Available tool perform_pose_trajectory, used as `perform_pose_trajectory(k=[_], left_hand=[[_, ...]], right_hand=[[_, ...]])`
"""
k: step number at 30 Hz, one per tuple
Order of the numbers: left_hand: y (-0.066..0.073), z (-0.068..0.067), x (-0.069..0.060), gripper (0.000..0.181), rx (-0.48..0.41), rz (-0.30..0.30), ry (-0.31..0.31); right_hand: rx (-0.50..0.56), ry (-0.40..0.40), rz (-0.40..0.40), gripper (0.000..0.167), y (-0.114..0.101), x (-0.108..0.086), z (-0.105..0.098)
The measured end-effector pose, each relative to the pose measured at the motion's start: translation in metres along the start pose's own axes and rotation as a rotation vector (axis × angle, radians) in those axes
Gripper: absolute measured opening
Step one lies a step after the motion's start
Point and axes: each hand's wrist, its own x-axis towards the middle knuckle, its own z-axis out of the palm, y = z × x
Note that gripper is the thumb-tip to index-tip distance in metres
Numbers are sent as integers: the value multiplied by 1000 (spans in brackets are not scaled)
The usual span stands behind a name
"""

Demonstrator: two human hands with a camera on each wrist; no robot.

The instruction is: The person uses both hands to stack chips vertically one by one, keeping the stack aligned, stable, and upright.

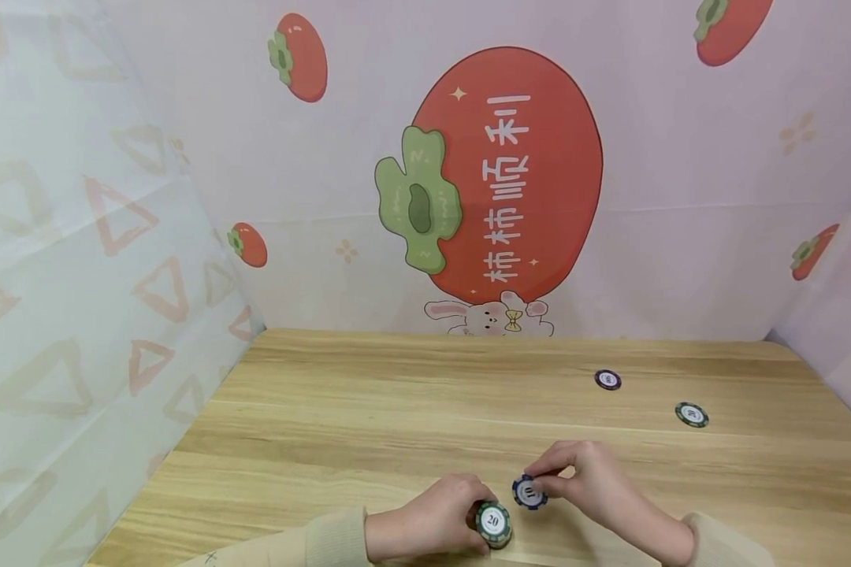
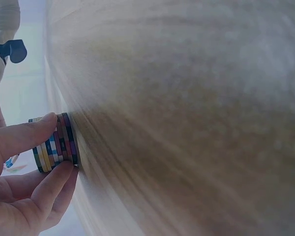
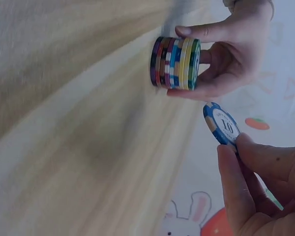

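Observation:
A stack of several poker chips [image 3: 173, 63] in mixed colours stands on the wooden table, topped by a green chip marked 20 [image 1: 493, 520]. My left hand [image 1: 440, 516] grips this stack from the side, thumb and fingers around its edge, as the left wrist view also shows on the chip stack [image 2: 54, 145]. Just to the right of the stack, my right hand [image 1: 596, 488] pinches a blue poker chip [image 1: 528, 493] marked 10 between thumb and fingers. In the right wrist view that blue chip [image 3: 221, 123] is tilted and apart from the stack.
Farther back on the right of the table [image 1: 397, 409] lie a dark purple chip [image 1: 607, 379] and a green chip [image 1: 692, 414] marked 20. Behind the table hangs a backdrop [image 1: 652, 260] with persimmon pictures; a patterned sheet [image 1: 85, 315] borders the left side.

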Motion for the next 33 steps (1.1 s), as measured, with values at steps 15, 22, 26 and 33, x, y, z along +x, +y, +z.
perform_pose_trajectory(k=[15, 22, 26, 33], left_hand=[[0, 0, -1, 36, 13, 27, 24], [2, 0, -2, 35, 27, 32, 49], [2, 0, -2, 35, 31, 42, 52], [2, -1, -2, 35, 26, 30, 40]], right_hand=[[437, -115, 282, 19, 7, 1, 20], [540, -145, 374, 23, 9, -2, 29], [561, -163, 407, 23, 10, -4, 36], [622, -187, 418, 24, 8, -6, 42]])
